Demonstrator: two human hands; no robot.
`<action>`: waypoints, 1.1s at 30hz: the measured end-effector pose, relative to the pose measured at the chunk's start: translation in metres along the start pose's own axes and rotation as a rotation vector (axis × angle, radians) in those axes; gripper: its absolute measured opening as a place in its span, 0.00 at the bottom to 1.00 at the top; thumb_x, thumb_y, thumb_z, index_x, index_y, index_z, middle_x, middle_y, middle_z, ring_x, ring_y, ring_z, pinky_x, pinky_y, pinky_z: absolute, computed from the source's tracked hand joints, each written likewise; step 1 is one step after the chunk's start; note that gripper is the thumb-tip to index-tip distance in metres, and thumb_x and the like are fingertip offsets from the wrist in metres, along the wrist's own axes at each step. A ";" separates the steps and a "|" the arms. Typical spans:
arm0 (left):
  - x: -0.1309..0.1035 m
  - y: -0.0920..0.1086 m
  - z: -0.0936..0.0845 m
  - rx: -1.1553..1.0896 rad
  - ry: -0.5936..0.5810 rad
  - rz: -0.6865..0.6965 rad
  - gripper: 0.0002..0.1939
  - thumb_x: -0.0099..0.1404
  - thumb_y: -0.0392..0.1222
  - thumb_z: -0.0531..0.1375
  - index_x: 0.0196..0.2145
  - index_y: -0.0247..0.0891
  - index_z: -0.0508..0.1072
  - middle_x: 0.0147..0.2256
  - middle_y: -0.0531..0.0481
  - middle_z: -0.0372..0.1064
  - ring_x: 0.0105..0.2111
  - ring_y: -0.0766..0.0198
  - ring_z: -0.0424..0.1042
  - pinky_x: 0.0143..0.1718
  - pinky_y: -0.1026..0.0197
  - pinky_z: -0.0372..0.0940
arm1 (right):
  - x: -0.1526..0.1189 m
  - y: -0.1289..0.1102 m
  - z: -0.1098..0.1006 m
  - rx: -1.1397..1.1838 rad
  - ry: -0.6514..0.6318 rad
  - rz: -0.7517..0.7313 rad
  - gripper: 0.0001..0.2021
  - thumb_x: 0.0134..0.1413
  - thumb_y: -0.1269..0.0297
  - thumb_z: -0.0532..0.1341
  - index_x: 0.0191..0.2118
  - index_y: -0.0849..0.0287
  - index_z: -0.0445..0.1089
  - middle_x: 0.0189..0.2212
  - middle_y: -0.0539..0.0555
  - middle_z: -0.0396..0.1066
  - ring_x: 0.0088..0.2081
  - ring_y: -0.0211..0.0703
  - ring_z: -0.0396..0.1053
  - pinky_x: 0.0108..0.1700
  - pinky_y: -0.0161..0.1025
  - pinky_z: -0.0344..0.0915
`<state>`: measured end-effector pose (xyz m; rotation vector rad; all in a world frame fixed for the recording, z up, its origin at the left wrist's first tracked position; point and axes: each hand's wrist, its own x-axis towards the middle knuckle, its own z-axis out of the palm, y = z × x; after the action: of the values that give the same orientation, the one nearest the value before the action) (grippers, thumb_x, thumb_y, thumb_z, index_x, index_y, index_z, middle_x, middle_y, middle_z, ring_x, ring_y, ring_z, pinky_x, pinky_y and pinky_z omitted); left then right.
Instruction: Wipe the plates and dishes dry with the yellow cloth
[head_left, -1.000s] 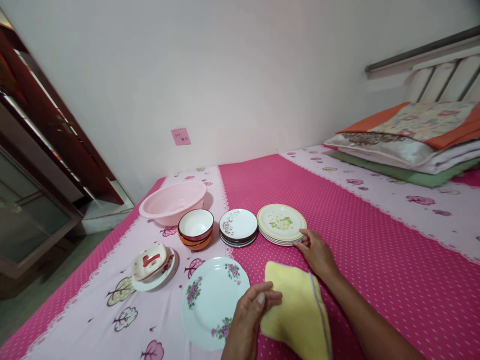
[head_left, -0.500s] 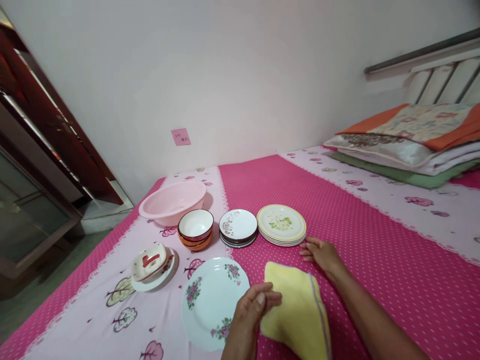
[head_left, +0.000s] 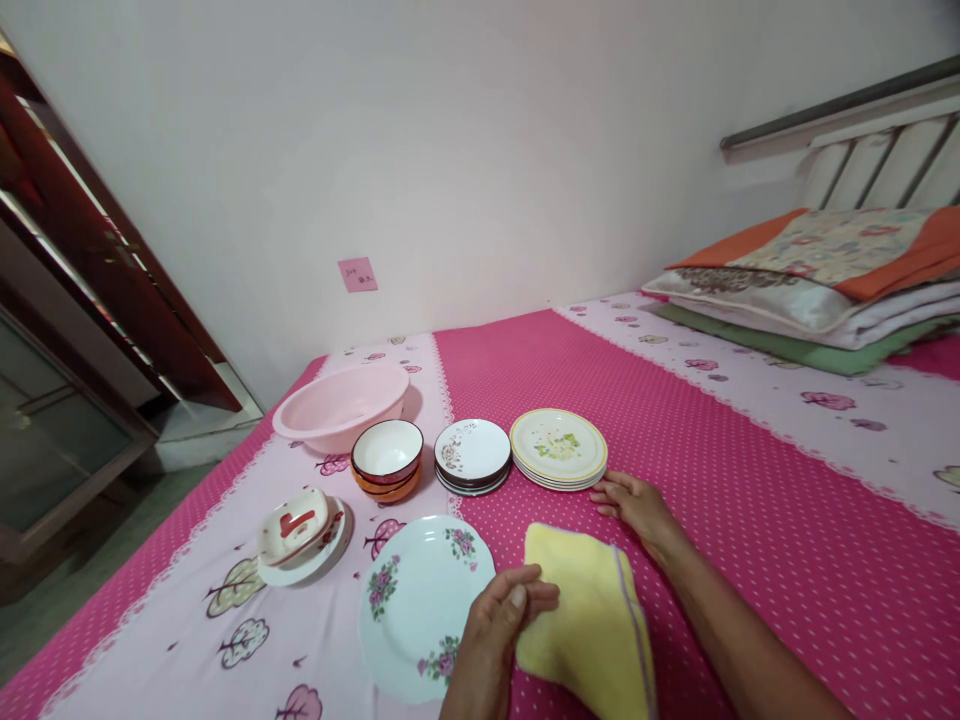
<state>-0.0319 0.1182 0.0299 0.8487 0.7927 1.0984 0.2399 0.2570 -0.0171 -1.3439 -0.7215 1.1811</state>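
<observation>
My right hand (head_left: 634, 510) is at the right rim of a stack of cream plates (head_left: 559, 447) with yellow edges and a green flower print. Its fingers are stretched out, the tips at or very near the rim. My left hand (head_left: 499, 625) lies over the left edge of a folded yellow cloth (head_left: 585, 610), fingers extended and thumb on top; I see no grip on the cloth. Left of that hand is a large pale plate (head_left: 424, 610) with purple flowers, its right edge partly hidden by the hand.
Small dark-rimmed plates (head_left: 472, 450) are stacked beside several nested bowls (head_left: 388, 452). Behind them stands a pink basin (head_left: 330, 410). A squarish dish (head_left: 294, 525) rests on a white plate (head_left: 281, 575) at left. Folded bedding (head_left: 810, 290) is piled at the right, on the pink bedspread (head_left: 750, 480).
The whole view has shifted slightly, with everything a little further left in the picture. Both hands keep their places beside the plates and the cloth.
</observation>
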 end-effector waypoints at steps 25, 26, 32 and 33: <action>-0.001 -0.001 0.001 0.009 0.006 0.004 0.27 0.61 0.61 0.68 0.49 0.36 0.79 0.45 0.38 0.81 0.49 0.46 0.75 0.60 0.43 0.55 | -0.013 -0.010 0.007 0.187 -0.174 0.042 0.03 0.60 0.70 0.66 0.35 0.63 0.78 0.44 0.64 0.82 0.44 0.50 0.82 0.52 0.46 0.78; -0.001 -0.001 0.001 0.008 0.006 0.006 0.28 0.61 0.61 0.68 0.49 0.36 0.79 0.44 0.38 0.81 0.49 0.47 0.75 0.60 0.43 0.55 | -0.013 -0.011 0.006 0.185 -0.172 0.040 0.02 0.60 0.70 0.66 0.36 0.62 0.78 0.44 0.64 0.82 0.44 0.50 0.81 0.52 0.46 0.77; -0.003 0.000 0.002 0.012 0.000 0.015 0.25 0.63 0.59 0.66 0.49 0.37 0.79 0.45 0.38 0.81 0.49 0.47 0.75 0.60 0.44 0.56 | -0.014 -0.015 0.003 0.152 -0.158 0.008 0.08 0.58 0.73 0.66 0.43 0.61 0.78 0.47 0.61 0.81 0.45 0.46 0.81 0.53 0.42 0.76; -0.003 0.000 0.002 0.014 0.000 0.014 0.25 0.63 0.59 0.66 0.49 0.37 0.79 0.45 0.38 0.81 0.50 0.47 0.75 0.60 0.44 0.56 | -0.013 -0.015 0.003 0.144 -0.153 0.002 0.10 0.57 0.74 0.66 0.45 0.60 0.78 0.48 0.60 0.81 0.45 0.45 0.81 0.52 0.41 0.76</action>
<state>-0.0314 0.1149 0.0316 0.8670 0.7962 1.1058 0.2362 0.2485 0.0010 -1.1445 -0.7297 1.3221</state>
